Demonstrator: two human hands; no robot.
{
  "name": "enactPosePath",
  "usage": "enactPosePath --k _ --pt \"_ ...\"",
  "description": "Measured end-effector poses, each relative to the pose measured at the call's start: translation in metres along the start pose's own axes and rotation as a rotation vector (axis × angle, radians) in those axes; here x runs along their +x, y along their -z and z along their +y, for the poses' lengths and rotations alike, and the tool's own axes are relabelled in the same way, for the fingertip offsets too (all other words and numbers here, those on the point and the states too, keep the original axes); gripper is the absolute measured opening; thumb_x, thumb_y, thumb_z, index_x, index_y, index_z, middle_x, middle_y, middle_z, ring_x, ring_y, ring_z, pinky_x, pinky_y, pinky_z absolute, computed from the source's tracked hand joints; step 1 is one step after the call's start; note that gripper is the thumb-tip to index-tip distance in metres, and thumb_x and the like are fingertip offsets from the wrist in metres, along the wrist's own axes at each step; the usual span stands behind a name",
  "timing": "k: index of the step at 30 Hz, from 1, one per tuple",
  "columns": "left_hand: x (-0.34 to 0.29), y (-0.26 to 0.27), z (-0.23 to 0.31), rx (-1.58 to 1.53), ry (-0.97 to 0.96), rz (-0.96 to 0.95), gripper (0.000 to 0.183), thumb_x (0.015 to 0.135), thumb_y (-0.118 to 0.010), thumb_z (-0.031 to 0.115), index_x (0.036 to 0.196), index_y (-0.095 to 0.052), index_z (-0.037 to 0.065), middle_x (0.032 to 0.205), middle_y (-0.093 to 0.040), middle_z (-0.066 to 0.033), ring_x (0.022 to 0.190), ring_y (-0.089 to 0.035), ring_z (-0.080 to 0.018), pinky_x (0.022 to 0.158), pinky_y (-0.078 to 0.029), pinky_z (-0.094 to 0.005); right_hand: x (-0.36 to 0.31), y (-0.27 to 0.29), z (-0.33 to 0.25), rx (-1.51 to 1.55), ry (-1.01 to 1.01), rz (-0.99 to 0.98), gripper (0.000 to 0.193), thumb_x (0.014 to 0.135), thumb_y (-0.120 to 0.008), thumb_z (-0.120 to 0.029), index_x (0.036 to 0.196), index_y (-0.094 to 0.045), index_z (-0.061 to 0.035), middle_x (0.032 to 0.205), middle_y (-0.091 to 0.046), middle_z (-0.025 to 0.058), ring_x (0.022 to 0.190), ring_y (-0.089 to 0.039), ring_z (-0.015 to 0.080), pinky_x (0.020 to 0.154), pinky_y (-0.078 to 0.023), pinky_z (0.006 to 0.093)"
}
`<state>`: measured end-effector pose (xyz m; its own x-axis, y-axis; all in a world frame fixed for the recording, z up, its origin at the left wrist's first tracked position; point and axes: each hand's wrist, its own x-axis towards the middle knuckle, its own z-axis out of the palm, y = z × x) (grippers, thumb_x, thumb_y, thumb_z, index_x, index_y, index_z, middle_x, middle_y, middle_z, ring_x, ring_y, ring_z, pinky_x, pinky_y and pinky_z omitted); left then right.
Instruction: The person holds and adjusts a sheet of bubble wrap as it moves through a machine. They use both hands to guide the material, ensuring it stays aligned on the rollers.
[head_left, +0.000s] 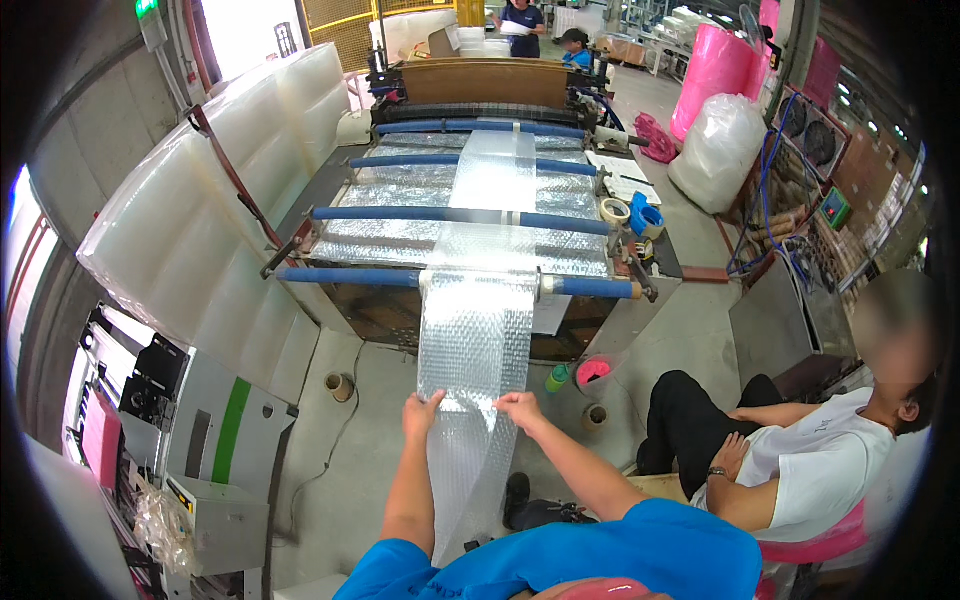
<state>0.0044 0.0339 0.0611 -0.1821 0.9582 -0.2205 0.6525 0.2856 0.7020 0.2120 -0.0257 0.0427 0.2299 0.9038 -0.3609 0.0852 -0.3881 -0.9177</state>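
A long strip of clear bubble wrap [477, 335] comes over the blue rollers of a machine and hangs down toward me. My left hand [422, 413] is closed on its left edge, thumb on top. At the opposite edge, my right hand [519, 410] pinches the film between thumb and fingers. Between my hands the strip is stretched fairly flat. Below them it runs on down toward my body, slightly folded. The nearest blue roller [590, 287] lies beyond my hands, with the strip draped across its middle.
Tape rolls [614, 210] and a blue tape dispenser [646, 216] rest on the machine's right side. A seated person in a white shirt [830, 470] is close on my right. Large wrapped rolls [215, 170] line the left. A cardboard tube [339, 386] stands on the floor.
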Motion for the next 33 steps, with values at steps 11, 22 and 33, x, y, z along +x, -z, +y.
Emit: enactPosePath --k 11,22,33 --pt "0.05 -0.002 0.001 -0.305 -0.111 -0.12 0.06 0.05 -0.074 0.037 0.085 -0.055 -0.007 0.083 -0.059 -0.0156 0.076 -0.058 -0.0213 0.068 -0.044 -0.0295 0.002 0.002 -0.057 0.202 -0.106 -0.093 0.022 0.069 -0.064 -0.022 0.074 -0.057 -0.0017 0.071 -0.054 0.0019 0.067 -0.052 0.0111 0.061 -0.047 0.0281" --pt "-0.002 0.063 0.012 -0.428 0.23 -0.546 0.074 0.053 -0.07 0.047 0.1 -0.05 -0.007 0.101 -0.051 -0.0177 0.093 -0.048 -0.0266 0.08 -0.037 -0.0366 -0.037 0.007 -0.038 0.465 -0.119 -0.224 0.012 0.073 -0.06 -0.017 0.079 -0.055 -0.009 0.084 -0.055 -0.0002 0.078 -0.051 0.0102 0.067 -0.045 0.0336" --pt "-0.083 0.05 -0.09 -0.101 -0.025 -0.372 0.083 0.046 -0.072 0.049 0.098 -0.046 -0.008 0.092 -0.055 -0.0163 0.085 -0.053 -0.0238 0.076 -0.041 -0.0315 -0.145 -0.05 0.038 -0.076 -0.132 -0.017 0.02 0.068 -0.065 -0.022 0.074 -0.058 -0.0046 0.065 -0.054 -0.0012 0.059 -0.048 0.0074 0.055 -0.04 0.0219"
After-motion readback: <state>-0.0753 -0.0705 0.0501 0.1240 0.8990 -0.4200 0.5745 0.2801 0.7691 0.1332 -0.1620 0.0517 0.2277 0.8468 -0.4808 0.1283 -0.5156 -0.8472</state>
